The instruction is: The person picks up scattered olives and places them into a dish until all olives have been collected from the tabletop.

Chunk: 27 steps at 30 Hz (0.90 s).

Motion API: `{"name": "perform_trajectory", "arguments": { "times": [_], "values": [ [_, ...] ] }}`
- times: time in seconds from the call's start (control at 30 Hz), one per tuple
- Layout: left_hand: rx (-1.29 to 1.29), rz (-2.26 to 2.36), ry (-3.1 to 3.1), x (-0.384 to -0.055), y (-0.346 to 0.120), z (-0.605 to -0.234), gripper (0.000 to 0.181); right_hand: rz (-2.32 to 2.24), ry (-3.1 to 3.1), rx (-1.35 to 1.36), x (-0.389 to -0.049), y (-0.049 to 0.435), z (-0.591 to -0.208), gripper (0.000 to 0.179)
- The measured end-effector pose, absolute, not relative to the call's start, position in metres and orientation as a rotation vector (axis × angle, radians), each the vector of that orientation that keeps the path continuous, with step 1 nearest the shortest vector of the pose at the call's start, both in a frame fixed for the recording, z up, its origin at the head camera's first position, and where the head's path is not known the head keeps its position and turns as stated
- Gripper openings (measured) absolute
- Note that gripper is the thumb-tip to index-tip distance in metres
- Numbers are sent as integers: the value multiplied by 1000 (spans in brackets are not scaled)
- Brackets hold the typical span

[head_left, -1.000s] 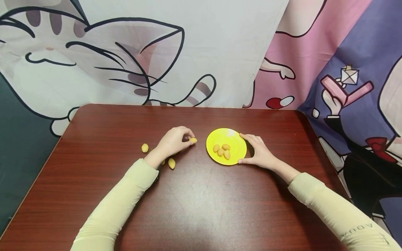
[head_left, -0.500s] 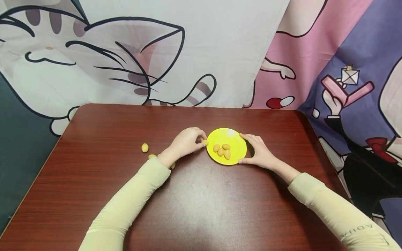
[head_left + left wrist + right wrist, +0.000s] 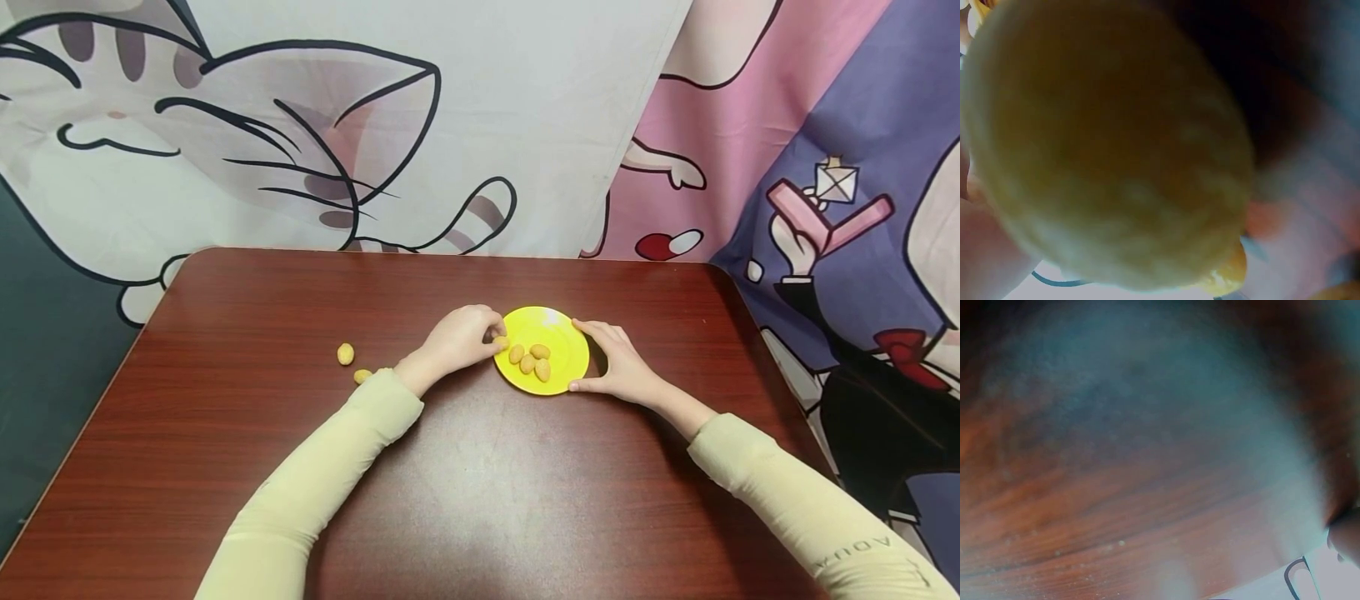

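Note:
Over the left rim of a round yellow plate (image 3: pixel 562 327), my left hand (image 3: pixel 462 337) pinches a small yellow oval fruit (image 3: pixel 501 342) that looks like a kumquat. Several more such fruits (image 3: pixel 527 363) lie together in the plate. My right hand (image 3: pixel 618 364) holds the plate's right rim, fingers at the far side and thumb at the near side. In the left wrist view one large blurred yellow fruit (image 3: pixel 1110 150) fills most of the picture, with part of another fruit (image 3: pixel 1229 275) behind it. The right wrist view shows mostly blurred table.
Left of the plate, two loose yellow fruits, one farther out (image 3: pixel 346 354) and one (image 3: pixel 362 376) right by the left sleeve (image 3: pixel 360 433), lie on the dark reddish wooden table (image 3: pixel 487 492). Cloth with a cartoon cat (image 3: pixel 262 125) hangs behind the far edge.
My left hand has moved right with its fruit, from bare table to over the plate's left rim. Its forearm now covers fruit seen earlier. The right hand and plate stay put.

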<state>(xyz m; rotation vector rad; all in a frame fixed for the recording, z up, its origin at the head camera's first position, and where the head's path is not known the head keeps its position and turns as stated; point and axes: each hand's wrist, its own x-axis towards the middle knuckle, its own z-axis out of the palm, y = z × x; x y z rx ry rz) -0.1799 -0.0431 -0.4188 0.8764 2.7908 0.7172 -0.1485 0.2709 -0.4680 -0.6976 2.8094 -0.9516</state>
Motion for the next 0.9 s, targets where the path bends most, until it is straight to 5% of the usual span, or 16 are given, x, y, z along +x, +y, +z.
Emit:
{"name": "perform_trajectory", "arguments": {
  "times": [0.9],
  "values": [
    [901, 704, 2765, -185, -31, -420, 17, -937, 2811, -699, -150, 271, -469, 111]
  ]
}}
